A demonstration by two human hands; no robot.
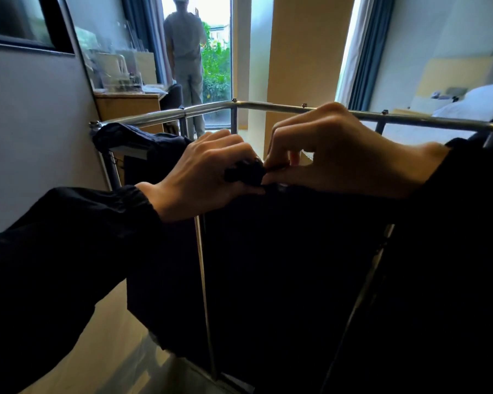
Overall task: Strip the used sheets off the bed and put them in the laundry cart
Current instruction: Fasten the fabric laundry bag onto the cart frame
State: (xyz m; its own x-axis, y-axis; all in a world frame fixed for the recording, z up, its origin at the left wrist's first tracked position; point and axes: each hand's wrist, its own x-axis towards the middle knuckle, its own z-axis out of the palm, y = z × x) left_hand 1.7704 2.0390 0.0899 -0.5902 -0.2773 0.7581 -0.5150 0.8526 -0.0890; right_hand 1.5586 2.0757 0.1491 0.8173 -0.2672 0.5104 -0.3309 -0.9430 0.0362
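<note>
The laundry cart's chrome frame (271,107) stands right in front of me, with a dark cloth bag (282,265) hanging inside it. My left hand (199,177) grips a bunched edge of the bag's black fabric at the near rail. My right hand (339,157) pinches the same edge of fabric just beside it, fingers curled. The bed (473,109) with white sheets and a pillow lies at the far right, beyond the cart. The inside of the bag is too dark to see.
A grey wall runs along the left. A wooden desk (125,105) with clear holders and a dark chair stands behind the cart. A person (187,52) stands at the tall window, back turned. Blue curtains hang at both windows.
</note>
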